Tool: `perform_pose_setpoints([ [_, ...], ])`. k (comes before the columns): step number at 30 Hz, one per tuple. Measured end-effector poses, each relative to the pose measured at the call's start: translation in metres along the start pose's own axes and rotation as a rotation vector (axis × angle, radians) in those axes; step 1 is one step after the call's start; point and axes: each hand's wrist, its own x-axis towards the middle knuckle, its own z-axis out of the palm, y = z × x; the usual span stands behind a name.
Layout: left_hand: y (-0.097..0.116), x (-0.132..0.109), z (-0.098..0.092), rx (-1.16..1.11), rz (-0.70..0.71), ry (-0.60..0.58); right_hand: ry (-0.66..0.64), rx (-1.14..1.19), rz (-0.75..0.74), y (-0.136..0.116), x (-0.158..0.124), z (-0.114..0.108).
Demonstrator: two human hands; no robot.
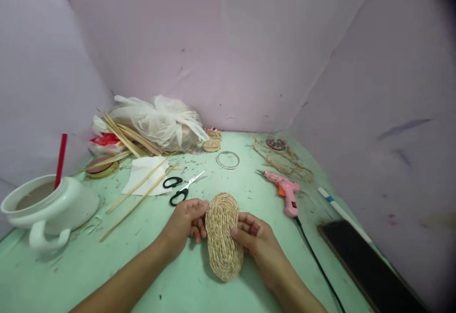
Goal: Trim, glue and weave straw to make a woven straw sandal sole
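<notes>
An oval woven straw sole [224,241], coiled from braided fibre, is held near the table's front, its long side pointing away from me. My right hand [258,241] grips its right edge, thumb on top and fingers underneath. At the upper left edge, my left hand [190,220] pinches the rim between thumb and curled fingers. Black-handled scissors [183,189] lie with blades apart just beyond my left hand. To the right, a pink glue gun [285,189] rests on its side with a small red light showing.
A white pot [53,203] with a red stick stands at the left. Straw strips [138,184] cross a white paper [133,173]. A plastic bag [156,118], metal rings [228,160] and twine [281,163] lie behind. A dark phone-like slab [366,260] and the glue gun's cord [317,256] occupy the right.
</notes>
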Motion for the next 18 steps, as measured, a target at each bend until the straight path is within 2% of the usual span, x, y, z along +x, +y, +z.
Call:
perform_pose_setpoints([
  [4,0.002,0.000,-0.001,0.022,-0.113,-0.031,-0.008,-0.010,0.006,0.002,0.002,-0.004],
  [8,0.006,0.000,0.003,0.160,-0.207,-0.029,-0.030,-0.006,0.007,0.009,0.003,-0.007],
  [13,0.008,-0.004,0.013,0.233,-0.242,-0.084,0.005,0.094,-0.024,0.014,0.002,-0.006],
  [18,0.005,-0.008,0.016,0.262,-0.239,-0.098,0.026,0.137,0.053,0.000,0.001,0.000],
])
